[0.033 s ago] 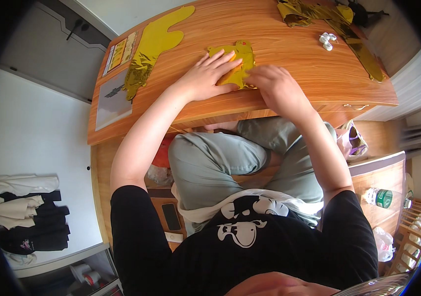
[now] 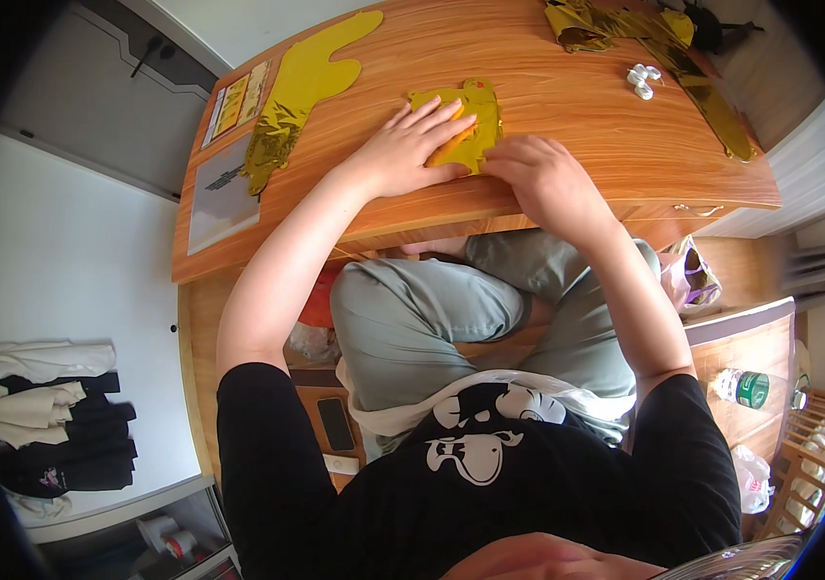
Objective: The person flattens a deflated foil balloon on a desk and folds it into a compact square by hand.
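A small flat gold foil balloon (image 2: 482,104) with a red spot near its top lies close to the table's near edge. My left hand (image 2: 403,155) rests flat on its left part, fingers spread, covering some of it. At its lower right edge is my right hand (image 2: 552,179), with curled fingers pressed together on the foil; the fingertips are partly hidden. A longer flat gold foil balloon (image 2: 316,63), crinkled at its lower end, lies to the left. Another crumpled gold foil balloon (image 2: 659,41) stretches along the table's far right side.
The wooden table (image 2: 412,48) also holds a small white bundle (image 2: 642,81) at the right, and a printed card (image 2: 235,101) and a grey sheet (image 2: 222,198) at the left edge. A bottle (image 2: 747,388) lies on a low surface at right; a phone (image 2: 336,425) lies beside my seat.
My right hand has shifted very slightly at the foil's right edge, and its fingers look sharper and closer together. The left hand stays in place.
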`<state>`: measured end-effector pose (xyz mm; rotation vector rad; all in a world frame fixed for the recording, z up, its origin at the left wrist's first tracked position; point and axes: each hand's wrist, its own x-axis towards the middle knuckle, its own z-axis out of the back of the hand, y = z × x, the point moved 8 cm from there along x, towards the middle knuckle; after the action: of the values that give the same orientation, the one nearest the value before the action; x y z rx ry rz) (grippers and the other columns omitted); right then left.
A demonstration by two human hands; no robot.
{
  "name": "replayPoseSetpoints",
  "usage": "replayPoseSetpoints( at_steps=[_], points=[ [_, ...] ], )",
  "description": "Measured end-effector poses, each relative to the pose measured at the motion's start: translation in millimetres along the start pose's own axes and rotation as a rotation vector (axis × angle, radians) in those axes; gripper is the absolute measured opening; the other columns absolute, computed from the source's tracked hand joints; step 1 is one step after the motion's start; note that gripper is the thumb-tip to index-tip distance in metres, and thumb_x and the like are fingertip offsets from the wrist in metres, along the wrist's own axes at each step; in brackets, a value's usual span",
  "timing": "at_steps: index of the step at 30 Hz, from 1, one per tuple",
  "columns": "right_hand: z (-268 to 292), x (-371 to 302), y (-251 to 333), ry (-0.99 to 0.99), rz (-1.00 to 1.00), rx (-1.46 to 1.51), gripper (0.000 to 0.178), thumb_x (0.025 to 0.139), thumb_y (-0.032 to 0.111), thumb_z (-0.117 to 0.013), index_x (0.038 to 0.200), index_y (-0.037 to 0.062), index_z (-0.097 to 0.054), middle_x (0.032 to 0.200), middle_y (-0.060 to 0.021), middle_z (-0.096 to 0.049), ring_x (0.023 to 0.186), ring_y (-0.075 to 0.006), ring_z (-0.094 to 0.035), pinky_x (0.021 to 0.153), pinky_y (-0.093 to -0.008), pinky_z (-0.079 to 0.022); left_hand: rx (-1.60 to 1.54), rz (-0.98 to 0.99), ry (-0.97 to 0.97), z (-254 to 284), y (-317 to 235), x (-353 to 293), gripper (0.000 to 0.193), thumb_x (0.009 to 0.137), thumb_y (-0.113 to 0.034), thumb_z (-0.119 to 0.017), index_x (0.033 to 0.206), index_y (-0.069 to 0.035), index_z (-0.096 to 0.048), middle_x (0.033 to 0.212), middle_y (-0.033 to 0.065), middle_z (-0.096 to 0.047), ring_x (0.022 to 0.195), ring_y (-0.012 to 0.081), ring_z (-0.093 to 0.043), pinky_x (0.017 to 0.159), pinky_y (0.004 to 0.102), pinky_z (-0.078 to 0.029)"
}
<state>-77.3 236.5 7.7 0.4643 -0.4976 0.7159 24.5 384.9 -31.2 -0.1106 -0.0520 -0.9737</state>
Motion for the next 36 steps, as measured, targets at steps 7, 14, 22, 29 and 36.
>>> replayPoseSetpoints(
  at_steps=[7,14,22,29,36],
  points=[
    [-2.3,-20.2,3.5,0.032,-0.1,0.049,0.041,0.082,-0.003,-0.061,0.122,-0.0012,-0.07,0.128,-0.0177,-0.068,0.124,-0.0356,-0.062,0.108,-0.0453,-0.049,0.006,0.009,-0.011,-2.5,3.5,1.2,0.078,0.097,-0.058,-0.06,0.163,-0.027,-0.031,0.171,0.0112,-0.026,0.158,0.0347,-0.019,0.128,0.0547,-0.015],
    [2.7,-21.9,10.2,0.014,-0.106,0.04,0.036,0.087,0.003,-0.062,0.122,-0.0006,-0.07,0.128,-0.0175,-0.069,0.125,-0.0351,-0.062,0.109,-0.0452,-0.049,-0.196,0.055,0.01,-3.3,18.6,-1.8,0.074,0.105,-0.061,-0.041,0.166,-0.022,-0.023,0.172,0.0124,-0.019,0.16,0.0323,-0.014,0.129,0.0501,-0.012],
    [16.5,-36.5,-4.7,0.086,-0.144,-0.05,0.032,0.096,0.015,-0.065,0.126,0.0065,-0.071,0.133,-0.0099,-0.069,0.129,-0.0318,-0.06,0.114,-0.0509,-0.041,-0.076,-0.014,0.071,-3.5,13.0,-18.4,0.096,0.099,-0.072,-0.042,0.166,-0.009,-0.014,0.172,0.0172,-0.014,0.16,0.0308,-0.011,0.13,0.0478,-0.011],
    [20.9,-42.7,-9.1,0.135,-0.11,-0.074,0.035,0.095,0.012,-0.063,0.13,0.0075,-0.068,0.136,-0.0093,-0.067,0.132,-0.0294,-0.057,0.116,-0.0518,-0.039,-0.141,-0.022,0.177,-1.3,12.0,-19.9,0.109,0.092,-0.076,-0.053,0.166,-0.008,-0.012,0.173,0.0176,-0.009,0.161,0.0287,-0.006,0.13,0.0478,-0.008],
    [23.0,-49.3,-9.2,0.134,-0.092,-0.124,0.036,0.096,0.01,-0.061,0.131,0.0075,-0.067,0.136,-0.009,-0.066,0.133,-0.0292,-0.055,0.117,-0.0519,-0.037,-0.186,0.013,0.228,0.3,12.2,-18.0,0.115,0.084,-0.067,-0.07,0.166,-0.009,-0.014,0.173,0.0185,-0.011,0.161,0.0312,-0.005,0.129,0.0547,-0.005]
  ],
)
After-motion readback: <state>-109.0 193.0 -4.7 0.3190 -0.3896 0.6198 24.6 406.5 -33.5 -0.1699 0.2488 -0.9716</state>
